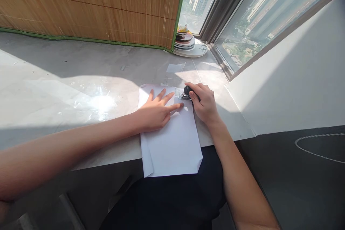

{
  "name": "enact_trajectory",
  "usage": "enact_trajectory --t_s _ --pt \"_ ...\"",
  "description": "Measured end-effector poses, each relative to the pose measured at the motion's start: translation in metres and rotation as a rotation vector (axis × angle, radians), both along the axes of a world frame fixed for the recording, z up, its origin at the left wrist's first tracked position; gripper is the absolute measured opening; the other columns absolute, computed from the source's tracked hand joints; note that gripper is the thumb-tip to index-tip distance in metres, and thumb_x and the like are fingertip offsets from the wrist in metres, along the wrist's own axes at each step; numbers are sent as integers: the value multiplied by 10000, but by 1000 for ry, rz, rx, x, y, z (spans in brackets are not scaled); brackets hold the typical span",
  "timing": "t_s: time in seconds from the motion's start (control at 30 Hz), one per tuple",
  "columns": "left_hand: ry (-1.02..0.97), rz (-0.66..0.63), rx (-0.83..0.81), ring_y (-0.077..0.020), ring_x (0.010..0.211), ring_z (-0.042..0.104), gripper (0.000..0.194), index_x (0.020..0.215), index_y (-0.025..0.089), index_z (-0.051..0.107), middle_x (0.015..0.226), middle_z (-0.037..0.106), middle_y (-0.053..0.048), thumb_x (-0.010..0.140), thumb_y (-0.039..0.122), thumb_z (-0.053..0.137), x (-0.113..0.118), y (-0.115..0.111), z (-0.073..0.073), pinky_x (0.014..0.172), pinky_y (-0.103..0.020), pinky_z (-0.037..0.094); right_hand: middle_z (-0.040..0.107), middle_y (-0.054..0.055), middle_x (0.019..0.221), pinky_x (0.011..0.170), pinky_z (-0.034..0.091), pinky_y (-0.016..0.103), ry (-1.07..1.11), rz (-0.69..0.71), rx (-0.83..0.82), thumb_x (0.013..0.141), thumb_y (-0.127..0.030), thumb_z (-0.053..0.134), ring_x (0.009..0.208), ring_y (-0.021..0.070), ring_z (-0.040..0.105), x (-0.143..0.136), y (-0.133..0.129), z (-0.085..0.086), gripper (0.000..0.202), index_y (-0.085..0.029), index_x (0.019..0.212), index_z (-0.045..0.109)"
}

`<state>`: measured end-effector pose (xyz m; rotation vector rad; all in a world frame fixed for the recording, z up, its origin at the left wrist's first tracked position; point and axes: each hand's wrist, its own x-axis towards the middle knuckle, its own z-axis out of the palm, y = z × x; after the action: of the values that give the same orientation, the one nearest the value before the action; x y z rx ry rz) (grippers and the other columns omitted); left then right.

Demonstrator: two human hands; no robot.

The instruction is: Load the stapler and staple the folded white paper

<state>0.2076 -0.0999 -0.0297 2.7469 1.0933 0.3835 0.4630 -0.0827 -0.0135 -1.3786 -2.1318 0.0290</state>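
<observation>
A white paper sheet or packet (172, 147) lies on the grey counter, its near end hanging past the edge. Its lower corners are folded or curled. My left hand (159, 109) rests on the upper part with fingers spread, pressing the paper flat. At the paper's upper right edge, my right hand (203, 100) is closed around a small black stapler (186, 92) with a shiny metal base. The stapler's front points left over the paper. My palm and fingers hide its back end.
A bamboo blind (88, 3) with green trim hangs behind the counter (40, 64). Stacked plates (188, 45) stand in the window corner. A clear plastic piece (175, 67) lies beyond the paper. A white wall (291, 79) rises on the right, and a cord (299, 142) hangs below it.
</observation>
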Motion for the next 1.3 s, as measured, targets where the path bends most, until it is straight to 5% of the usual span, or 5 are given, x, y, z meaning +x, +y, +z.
enact_trajectory --t_s 1.3 --pt "43 14 -36 -514 1647 304 632 1668 364 532 1788 395 -128 1042 274 538 9 -5 9 1248 -876 211 699 83 1104 977 370 522 -112 -48 -28 1127 -298 412 1051 320 566 -19 -9 1 426 -403 1414 708"
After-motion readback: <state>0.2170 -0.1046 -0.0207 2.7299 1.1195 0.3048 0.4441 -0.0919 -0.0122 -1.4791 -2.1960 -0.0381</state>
